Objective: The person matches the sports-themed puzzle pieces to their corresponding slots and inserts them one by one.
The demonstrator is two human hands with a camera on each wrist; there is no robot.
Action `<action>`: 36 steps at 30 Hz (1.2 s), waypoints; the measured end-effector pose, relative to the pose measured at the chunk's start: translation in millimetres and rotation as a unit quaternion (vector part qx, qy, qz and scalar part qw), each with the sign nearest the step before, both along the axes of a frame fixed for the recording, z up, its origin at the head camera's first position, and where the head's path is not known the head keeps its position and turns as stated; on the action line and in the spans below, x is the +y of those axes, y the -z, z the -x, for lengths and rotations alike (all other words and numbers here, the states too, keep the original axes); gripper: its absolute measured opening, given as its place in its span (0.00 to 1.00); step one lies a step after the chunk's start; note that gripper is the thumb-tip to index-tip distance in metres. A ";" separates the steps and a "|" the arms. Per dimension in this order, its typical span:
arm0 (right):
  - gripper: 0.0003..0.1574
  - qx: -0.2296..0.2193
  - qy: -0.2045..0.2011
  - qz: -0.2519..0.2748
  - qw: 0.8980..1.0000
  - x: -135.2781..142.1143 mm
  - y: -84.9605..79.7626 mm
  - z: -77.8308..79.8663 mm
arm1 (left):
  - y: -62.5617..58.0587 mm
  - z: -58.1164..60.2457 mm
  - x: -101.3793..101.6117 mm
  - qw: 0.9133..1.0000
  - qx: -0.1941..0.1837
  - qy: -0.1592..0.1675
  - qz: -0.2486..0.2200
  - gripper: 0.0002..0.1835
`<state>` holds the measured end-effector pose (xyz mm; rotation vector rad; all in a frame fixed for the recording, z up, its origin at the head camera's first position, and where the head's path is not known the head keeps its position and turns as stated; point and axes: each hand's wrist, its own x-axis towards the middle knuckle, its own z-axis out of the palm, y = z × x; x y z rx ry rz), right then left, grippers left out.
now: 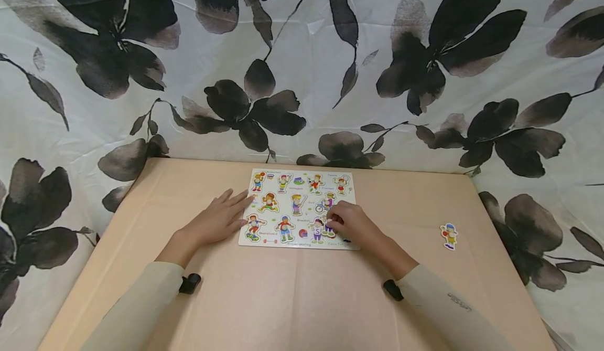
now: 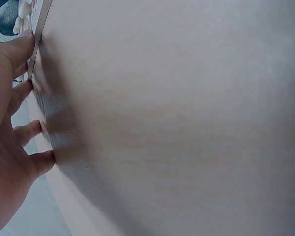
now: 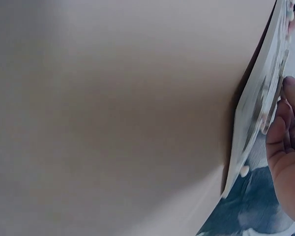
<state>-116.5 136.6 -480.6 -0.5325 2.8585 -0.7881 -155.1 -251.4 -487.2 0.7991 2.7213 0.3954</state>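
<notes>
A white puzzle board (image 1: pixel 278 225) with several colourful cut-out sports figures lies flat at the middle of the table. My left hand (image 1: pixel 222 215) rests at its left edge, fingers spread, some fingertips on the table and some at the board, as the left wrist view shows too. Over the lower right part of the board, my right hand (image 1: pixel 351 222) pinches a flat figure puzzle piece (image 1: pixel 329 230) between thumb and fingers. In the right wrist view that piece (image 3: pixel 277 98) stands tilted close over the board. My fingers hide part of the board's right side.
One loose figure puzzle piece (image 1: pixel 449 236) lies on the table to the right of the board. The light wooden table (image 1: pixel 302 298) ends in front of a white cloth (image 1: pixel 311 78) with dark flowers. Both sleeves carry a black wrist band.
</notes>
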 end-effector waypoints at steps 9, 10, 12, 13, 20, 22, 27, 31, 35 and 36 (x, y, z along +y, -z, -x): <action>0.05 0.009 -0.069 -0.009 0.998 -17.4 3.6 0.6 | -0.1 -0.4 -0.3 1.000 0.002 0.000 -0.002 0.37; 0.05 0.010 -0.074 -0.011 0.997 -18.7 4.0 0.9 | 0.1 -0.1 -0.2 1.000 0.004 0.001 -0.002 0.37; 0.06 0.011 -0.082 -0.012 0.997 -20.9 4.6 1.2 | 0.0 0.3 -0.2 1.000 0.008 0.000 -0.005 0.36; 0.06 0.010 -0.085 -0.012 0.996 -21.8 4.7 1.2 | 0.1 0.5 -0.1 1.000 0.010 0.000 -0.006 0.36; 0.06 -0.006 -0.078 -0.019 0.997 -26.0 5.3 2.6 | 0.9 0.8 0.6 1.000 0.015 0.001 -0.008 0.36; 0.07 -0.011 -0.074 -0.019 0.997 -25.9 4.8 3.1 | 1.0 0.8 0.7 1.000 0.016 0.000 -0.007 0.36; 0.10 -0.018 -0.058 0.000 0.998 -15.6 -1.4 0.9 | 0.0 0.8 1.4 1.000 0.010 0.002 -0.013 0.36; 0.11 -0.005 -0.034 0.021 0.999 6.7 -8.3 -1.4 | -0.1 0.5 1.5 1.000 0.008 0.000 -0.012 0.36; 0.11 0.009 0.001 0.040 0.999 35.2 -13.1 -6.2 | -0.7 0.6 0.9 1.000 0.007 -0.005 -0.009 0.36; 0.11 0.014 0.008 0.042 0.999 42.8 -13.2 -7.5 | -0.8 0.5 1.0 1.000 0.008 -0.004 -0.009 0.36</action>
